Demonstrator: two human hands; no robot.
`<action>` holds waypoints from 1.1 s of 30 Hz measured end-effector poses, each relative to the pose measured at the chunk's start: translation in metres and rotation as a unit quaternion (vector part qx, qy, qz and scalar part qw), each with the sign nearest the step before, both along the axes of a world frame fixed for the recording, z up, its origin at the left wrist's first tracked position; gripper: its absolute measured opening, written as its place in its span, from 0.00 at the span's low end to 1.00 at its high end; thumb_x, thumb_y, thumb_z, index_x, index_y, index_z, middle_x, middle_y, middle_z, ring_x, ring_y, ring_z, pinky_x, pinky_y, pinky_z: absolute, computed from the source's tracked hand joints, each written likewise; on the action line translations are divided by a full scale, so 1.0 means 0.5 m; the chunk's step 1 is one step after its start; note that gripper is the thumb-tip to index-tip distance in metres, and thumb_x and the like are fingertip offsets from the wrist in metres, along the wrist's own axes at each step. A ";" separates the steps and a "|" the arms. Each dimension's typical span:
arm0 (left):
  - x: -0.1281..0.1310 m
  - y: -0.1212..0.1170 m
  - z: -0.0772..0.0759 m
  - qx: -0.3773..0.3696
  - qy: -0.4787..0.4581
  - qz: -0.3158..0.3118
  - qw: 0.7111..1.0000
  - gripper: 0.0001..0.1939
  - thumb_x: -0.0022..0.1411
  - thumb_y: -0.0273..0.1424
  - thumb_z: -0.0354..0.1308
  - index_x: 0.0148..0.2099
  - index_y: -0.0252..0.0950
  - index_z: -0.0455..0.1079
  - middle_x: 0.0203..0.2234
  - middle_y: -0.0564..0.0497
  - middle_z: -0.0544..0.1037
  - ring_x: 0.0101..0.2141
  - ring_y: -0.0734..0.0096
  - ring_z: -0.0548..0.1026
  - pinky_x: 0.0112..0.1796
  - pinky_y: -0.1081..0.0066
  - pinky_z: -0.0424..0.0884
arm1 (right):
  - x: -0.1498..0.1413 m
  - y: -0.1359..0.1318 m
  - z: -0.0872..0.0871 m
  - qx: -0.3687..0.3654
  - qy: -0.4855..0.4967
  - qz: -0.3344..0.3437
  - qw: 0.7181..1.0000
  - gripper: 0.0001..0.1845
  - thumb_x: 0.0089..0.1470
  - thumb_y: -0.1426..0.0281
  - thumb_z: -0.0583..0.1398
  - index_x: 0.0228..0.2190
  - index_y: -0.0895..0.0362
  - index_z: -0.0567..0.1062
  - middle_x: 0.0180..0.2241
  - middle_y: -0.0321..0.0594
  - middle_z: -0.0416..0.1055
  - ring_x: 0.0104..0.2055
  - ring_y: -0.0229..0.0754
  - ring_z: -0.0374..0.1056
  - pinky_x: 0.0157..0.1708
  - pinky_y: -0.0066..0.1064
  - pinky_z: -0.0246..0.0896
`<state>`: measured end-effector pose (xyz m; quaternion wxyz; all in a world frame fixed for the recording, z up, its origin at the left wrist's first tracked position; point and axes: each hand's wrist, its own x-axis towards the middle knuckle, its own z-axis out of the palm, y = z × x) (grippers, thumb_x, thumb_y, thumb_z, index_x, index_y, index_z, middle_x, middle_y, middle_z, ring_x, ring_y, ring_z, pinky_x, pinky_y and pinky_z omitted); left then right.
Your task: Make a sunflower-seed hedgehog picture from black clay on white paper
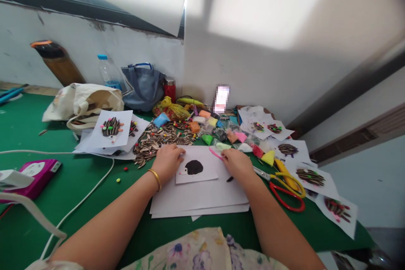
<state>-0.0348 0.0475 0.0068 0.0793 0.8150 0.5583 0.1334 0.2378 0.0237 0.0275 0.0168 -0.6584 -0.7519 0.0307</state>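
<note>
A small white card [207, 174] lies on a stack of white paper [199, 200], bearing a black, rounded hedgehog shape [194, 167] with a pale face and a pink nose. My left hand [167, 162] has its fingers bent at the card's upper left edge, beside a heap of striped sunflower seeds [164, 137]. Between the closed fingers of my right hand [238, 164] is a thin pink clay tool [215, 152], its end over the card's upper right. A small dark piece [230, 179] sits on the paper under that hand.
Bags of coloured clay [222, 135] spread behind the paper. To the right are scissors [284, 183] and several seed hedgehog cards [311, 177]; more cards [112, 128] are at left. A white cable [85, 194] crosses the green table [104, 219]. Cloth bags [144, 84] stand behind.
</note>
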 end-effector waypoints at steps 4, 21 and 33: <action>-0.001 0.000 -0.002 0.004 0.001 -0.008 1.000 0.12 0.60 0.33 0.57 0.46 0.43 0.75 0.40 0.47 0.75 0.44 0.59 0.70 0.46 0.62 0.62 | 0.048 -0.015 0.020 -0.104 0.093 0.048 0.989 0.08 0.56 0.68 0.57 0.35 0.52 0.77 0.37 0.36 0.73 0.36 0.38 0.67 0.32 0.26 0.53; 0.010 -0.002 -0.016 0.011 -0.028 -0.026 0.999 0.11 0.61 0.31 0.56 0.45 0.42 0.75 0.38 0.47 0.76 0.42 0.60 0.71 0.44 0.62 0.63 | 0.052 -0.041 0.037 -0.144 0.083 0.033 0.986 0.09 0.55 0.70 0.57 0.37 0.52 0.74 0.34 0.36 0.74 0.33 0.38 0.66 0.28 0.26 0.49; -0.001 -0.002 -0.008 0.029 -0.002 -0.007 1.000 0.11 0.58 0.35 0.60 0.43 0.40 0.75 0.37 0.46 0.75 0.41 0.58 0.71 0.42 0.63 0.64 | 0.024 -0.014 0.022 -0.061 0.004 0.048 0.997 0.14 0.61 0.66 0.52 0.34 0.54 0.78 0.38 0.41 0.73 0.39 0.41 0.68 0.32 0.28 0.51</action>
